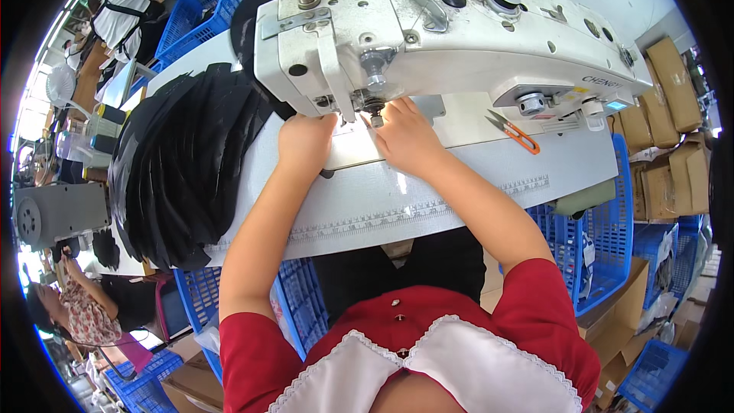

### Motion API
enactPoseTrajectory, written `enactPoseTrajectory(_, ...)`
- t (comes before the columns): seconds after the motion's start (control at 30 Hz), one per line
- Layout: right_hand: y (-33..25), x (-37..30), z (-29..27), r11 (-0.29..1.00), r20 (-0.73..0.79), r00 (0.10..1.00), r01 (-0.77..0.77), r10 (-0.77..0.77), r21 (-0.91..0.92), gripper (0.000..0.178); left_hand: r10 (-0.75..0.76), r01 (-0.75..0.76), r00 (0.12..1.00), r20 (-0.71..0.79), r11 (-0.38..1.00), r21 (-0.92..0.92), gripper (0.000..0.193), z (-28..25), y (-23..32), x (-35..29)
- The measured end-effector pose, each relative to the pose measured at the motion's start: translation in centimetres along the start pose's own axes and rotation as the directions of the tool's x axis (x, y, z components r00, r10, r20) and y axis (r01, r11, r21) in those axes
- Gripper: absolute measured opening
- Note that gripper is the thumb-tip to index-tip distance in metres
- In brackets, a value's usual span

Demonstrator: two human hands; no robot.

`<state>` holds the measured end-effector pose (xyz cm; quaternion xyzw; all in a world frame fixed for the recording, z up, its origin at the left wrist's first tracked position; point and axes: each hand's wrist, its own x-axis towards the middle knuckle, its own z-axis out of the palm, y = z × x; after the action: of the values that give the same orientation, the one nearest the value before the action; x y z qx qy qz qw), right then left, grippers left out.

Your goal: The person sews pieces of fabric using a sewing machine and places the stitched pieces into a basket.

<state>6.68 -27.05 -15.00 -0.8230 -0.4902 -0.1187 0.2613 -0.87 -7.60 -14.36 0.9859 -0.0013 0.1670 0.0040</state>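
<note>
Both my hands are at the needle area of a white sewing machine (459,38). My left hand (304,144) rests left of the needle, its fingers bent and partly hidden under the machine head. My right hand (409,139) is close on the needle's right side, fingers curled together with their tips by the presser foot. Glare and the machine head hide whatever lies between my fingertips. A tall fanned pile of black fabric pieces (191,160) spreads over the table to the left of my left hand. Thread snips (514,131) with orange handles lie on the machine bed, right of my right hand.
A printed ruler (413,210) runs along the front of the grey table (359,233). Blue plastic crates (612,237) stand below to the right, cardboard boxes (665,107) beyond. At the left, a person in a floral top (76,306) sits by another machine (61,214).
</note>
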Motion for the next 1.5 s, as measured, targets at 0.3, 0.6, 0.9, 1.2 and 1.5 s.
enactPoseTrajectory(0.3, -0.5, 0.3, 1.5, 0.998, 0.091, 0.996, -0.009, 0.015, -0.061, 0.010, -0.191, 0.171, 0.981, 0.024, 0.921, 0.349, 0.015, -4.2, 3.2, -9.1)
enactPoseTrajectory(0.6, -1.5, 0.7, 1.0, 1.000, 0.116, 0.993, 0.022, -0.019, -0.020, 0.033, -0.208, -0.080, 0.973, -0.104, 0.120, -0.990, 0.020, -3.6, 0.7, -31.0)
enactPoseTrajectory(0.9, -0.7, 0.5, 0.5, 0.999, 0.116, 0.993, -0.021, 0.024, -0.027, 0.034, -0.774, 0.832, 0.495, -0.395, 0.553, -0.041, 0.021, -0.7, -14.0, -48.3)
enactPoseTrajectory(1.2, -1.6, 0.4, 0.4, 0.992, 0.038, 0.999, 0.015, -0.010, -0.123, 0.022, -0.544, 0.762, 0.225, 0.808, 0.615, 0.202, 0.033, 12.5, -17.4, -56.4)
enactPoseTrajectory(1.5, 0.2, -0.6, -0.3, 0.998, -0.063, 0.998, 0.002, -0.005, -0.059, 0.020, -0.814, 0.735, 0.431, 0.390, 0.066, -0.675, 0.020, -5.9, -8.7, -36.0)
